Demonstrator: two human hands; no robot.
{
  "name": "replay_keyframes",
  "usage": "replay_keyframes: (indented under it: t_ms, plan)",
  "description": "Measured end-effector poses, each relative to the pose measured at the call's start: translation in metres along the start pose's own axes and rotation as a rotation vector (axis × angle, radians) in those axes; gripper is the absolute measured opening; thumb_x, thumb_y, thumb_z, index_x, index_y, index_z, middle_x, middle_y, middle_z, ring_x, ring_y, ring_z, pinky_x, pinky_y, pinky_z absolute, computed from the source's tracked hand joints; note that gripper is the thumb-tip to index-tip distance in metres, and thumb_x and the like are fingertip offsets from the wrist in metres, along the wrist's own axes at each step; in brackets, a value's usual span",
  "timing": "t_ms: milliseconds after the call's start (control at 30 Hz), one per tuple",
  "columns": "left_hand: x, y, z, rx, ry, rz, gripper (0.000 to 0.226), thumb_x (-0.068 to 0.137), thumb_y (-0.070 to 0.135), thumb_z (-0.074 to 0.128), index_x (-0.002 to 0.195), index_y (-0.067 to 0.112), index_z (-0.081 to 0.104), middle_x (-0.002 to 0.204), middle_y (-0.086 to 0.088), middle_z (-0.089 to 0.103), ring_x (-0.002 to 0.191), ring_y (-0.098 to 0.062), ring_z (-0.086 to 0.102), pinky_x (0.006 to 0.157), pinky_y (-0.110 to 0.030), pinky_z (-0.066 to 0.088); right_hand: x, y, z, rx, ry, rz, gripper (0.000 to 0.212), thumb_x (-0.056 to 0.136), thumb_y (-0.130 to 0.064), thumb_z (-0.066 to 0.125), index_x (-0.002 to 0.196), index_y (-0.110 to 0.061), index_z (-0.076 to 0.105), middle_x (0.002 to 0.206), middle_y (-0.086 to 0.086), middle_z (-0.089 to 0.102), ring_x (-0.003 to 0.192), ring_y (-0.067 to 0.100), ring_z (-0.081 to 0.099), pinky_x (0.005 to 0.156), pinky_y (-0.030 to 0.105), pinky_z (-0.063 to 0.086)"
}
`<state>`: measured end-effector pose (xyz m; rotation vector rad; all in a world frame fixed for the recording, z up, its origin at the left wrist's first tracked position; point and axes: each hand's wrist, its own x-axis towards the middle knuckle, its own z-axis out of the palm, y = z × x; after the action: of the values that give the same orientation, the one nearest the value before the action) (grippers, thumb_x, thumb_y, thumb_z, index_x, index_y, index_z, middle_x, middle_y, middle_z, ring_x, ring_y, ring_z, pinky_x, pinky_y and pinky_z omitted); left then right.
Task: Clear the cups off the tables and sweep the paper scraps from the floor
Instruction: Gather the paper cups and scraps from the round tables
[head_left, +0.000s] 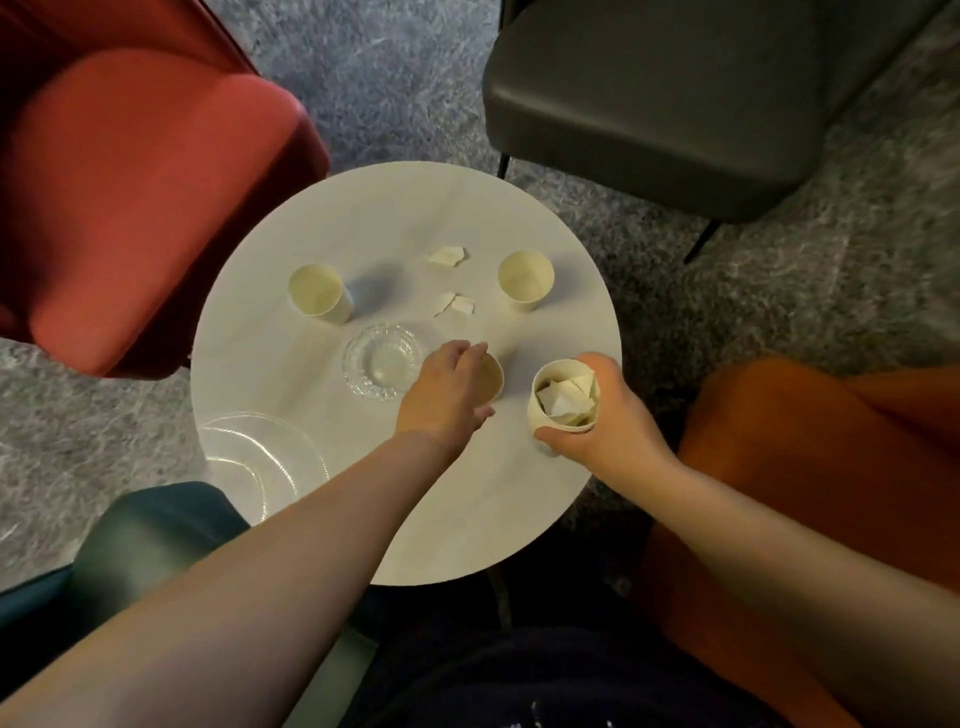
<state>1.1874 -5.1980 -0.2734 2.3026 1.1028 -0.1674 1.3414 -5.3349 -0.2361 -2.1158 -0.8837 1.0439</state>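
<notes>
under the left hand (447, 395), fingers (470, 349) curl around a paper cup (491, 376) on the tabletop (363, 218). lift it straight, then nest it with the scrap-filled cup (563, 397) clamped in the right hand (610, 421).

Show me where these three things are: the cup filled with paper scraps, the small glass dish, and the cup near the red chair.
cup filled with paper scraps (535, 410): head view, left outer wall.
small glass dish (382, 361): head view, clear centre.
cup near the red chair (316, 290): head view, inside of the cup.

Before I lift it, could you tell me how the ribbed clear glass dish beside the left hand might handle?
The ribbed clear glass dish looks thick, so probably heavy for its size and breakable. Its low, wide shape should resist tipping, though glass may feel slippery.
</notes>
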Motion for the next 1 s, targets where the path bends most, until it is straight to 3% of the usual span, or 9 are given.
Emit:
replay_keyframes:
  t_ms: [133,233,400,500,600,733,833,933,1000]
  plan:
    - [0.003,-0.007,0.004,0.045,-0.048,0.005,0.080,0.081,0.023,0.077,0.148,0.021,0.033,0.150,-0.005,0.031,0.136,-0.025,0.032,0.102,-0.039,0.043,0.001,-0.003,0.009,0.010,0.027,0.007,0.073,0.061,-0.037,0.086,0.118,-0.039,0.039,0.102,-0.025,0.051,0.091,-0.004,0.053,0.068,0.016,0.047]
    - [0.002,-0.013,-0.004,-0.001,-0.015,0.008,0.079,0.081,0.024,0.076,0.148,0.020,0.035,0.145,-0.004,0.035,0.133,-0.025,0.036,0.101,-0.037,0.044,0.004,-0.010,0.014,-0.004,0.042,0.003,0.073,0.060,-0.040,0.085,0.116,-0.042,0.038,0.100,-0.029,0.049,0.090,-0.011,0.051,0.063,0.010,0.042]
    - [-0.003,-0.023,-0.050,-0.219,0.281,-0.021,0.076,0.077,0.021,0.079,0.143,0.012,0.042,0.135,-0.010,0.044,0.123,-0.022,0.044,0.100,-0.020,0.033,0.012,-0.024,0.027,-0.005,0.056,-0.004,0.073,0.059,-0.041,0.085,0.115,-0.041,0.038,0.103,-0.028,0.050,0.093,-0.009,0.052,0.065,0.013,0.043]
    - [-0.004,-0.043,-0.089,-0.254,0.527,-0.065,0.076,0.077,0.018,0.079,0.142,0.008,0.041,0.134,-0.013,0.043,0.124,-0.022,0.042,0.105,-0.021,0.032,0.017,-0.036,0.034,-0.018,0.059,-0.022,0.073,0.059,-0.040,0.086,0.111,-0.045,0.035,0.099,-0.033,0.047,0.092,-0.021,0.046,0.063,0.008,0.036]
    - [-0.001,-0.074,-0.118,-0.227,0.674,-0.124,0.078,0.081,0.018,0.076,0.146,0.005,0.035,0.138,-0.016,0.037,0.130,-0.025,0.037,0.112,-0.027,0.028,0.024,-0.046,0.038,-0.037,0.069,-0.018,0.073,0.057,-0.040,0.086,0.108,-0.047,0.035,0.096,-0.033,0.048,0.088,-0.021,0.047,0.061,0.009,0.035]
    - [0.010,-0.108,-0.127,-0.295,0.586,-0.283,0.081,0.083,0.023,0.075,0.150,0.014,0.029,0.144,-0.006,0.031,0.132,-0.020,0.038,0.112,-0.029,0.030,0.030,-0.047,0.040,-0.030,0.086,-0.003,0.071,0.057,-0.041,0.085,0.107,-0.050,0.035,0.097,-0.033,0.050,0.087,-0.013,0.052,0.062,0.013,0.038]
    - [0.023,-0.120,-0.119,-0.257,0.474,-0.278,0.081,0.083,0.028,0.075,0.149,0.015,0.030,0.145,-0.006,0.031,0.130,-0.020,0.040,0.108,-0.027,0.032,0.031,-0.044,0.041,-0.016,0.097,0.020,0.072,0.056,-0.041,0.085,0.110,-0.046,0.037,0.099,-0.029,0.051,0.089,-0.005,0.054,0.067,0.020,0.044]
    - [0.035,-0.127,-0.109,-0.174,0.380,-0.282,0.078,0.083,0.034,0.074,0.147,0.015,0.033,0.146,-0.006,0.034,0.127,-0.023,0.044,0.099,-0.028,0.035,0.028,-0.043,0.042,-0.001,0.102,0.024,0.070,0.058,-0.039,0.085,0.109,-0.047,0.038,0.100,-0.034,0.050,0.092,-0.012,0.052,0.066,0.017,0.042]
    - [0.042,-0.132,-0.102,-0.149,0.317,-0.294,0.077,0.083,0.031,0.075,0.146,0.014,0.034,0.147,-0.007,0.035,0.128,-0.026,0.045,0.101,-0.034,0.038,0.027,-0.042,0.042,0.009,0.110,0.033,0.070,0.059,-0.038,0.086,0.111,-0.045,0.038,0.100,-0.033,0.050,0.093,-0.017,0.049,0.064,0.014,0.040]
